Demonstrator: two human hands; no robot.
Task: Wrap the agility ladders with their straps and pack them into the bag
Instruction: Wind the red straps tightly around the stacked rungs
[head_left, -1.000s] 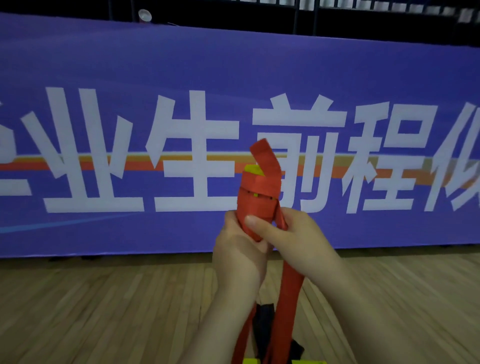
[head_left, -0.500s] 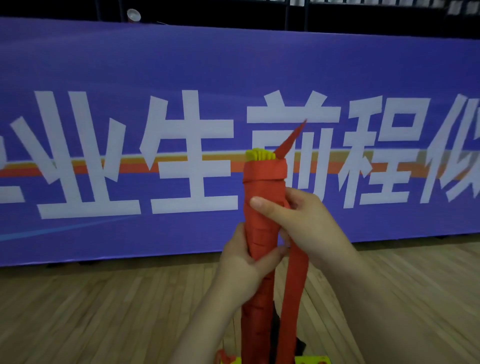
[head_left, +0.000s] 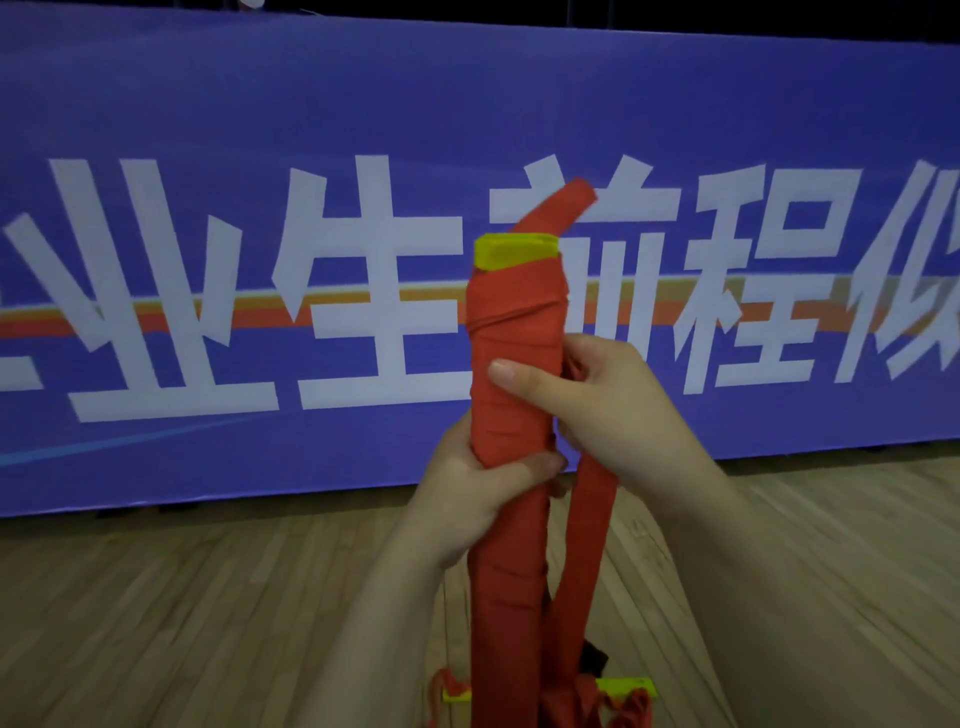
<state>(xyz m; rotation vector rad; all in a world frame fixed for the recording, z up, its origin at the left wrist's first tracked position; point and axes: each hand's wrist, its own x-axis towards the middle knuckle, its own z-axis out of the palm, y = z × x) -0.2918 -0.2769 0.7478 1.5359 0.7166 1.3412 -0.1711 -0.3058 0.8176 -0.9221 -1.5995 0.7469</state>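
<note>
I hold an agility ladder bundle (head_left: 511, 405) upright in front of me: yellow rungs (head_left: 514, 250) stacked together and bound in turns of red strap. My left hand (head_left: 480, 486) grips the bundle round its middle from the left. My right hand (head_left: 597, 400) sits higher on the right side, thumb across the front, pinching the loose strap (head_left: 587, 540), which hangs down beside the bundle. A short strap end (head_left: 558, 208) sticks up above the rungs. Another ladder (head_left: 623, 688), yellow with red straps, lies on the floor below. A dark object (head_left: 595, 657) lies beside it; whether it is the bag is unclear.
A long blue banner (head_left: 260, 156) with large white characters stands across the hall close ahead. Wooden floorboards (head_left: 182, 623) spread out to the left and right of my arms.
The bundle has risen in my hands and more wrapped length shows below them. My right hand moved up the bundle, and the strap end on top flipped over to the right.
</note>
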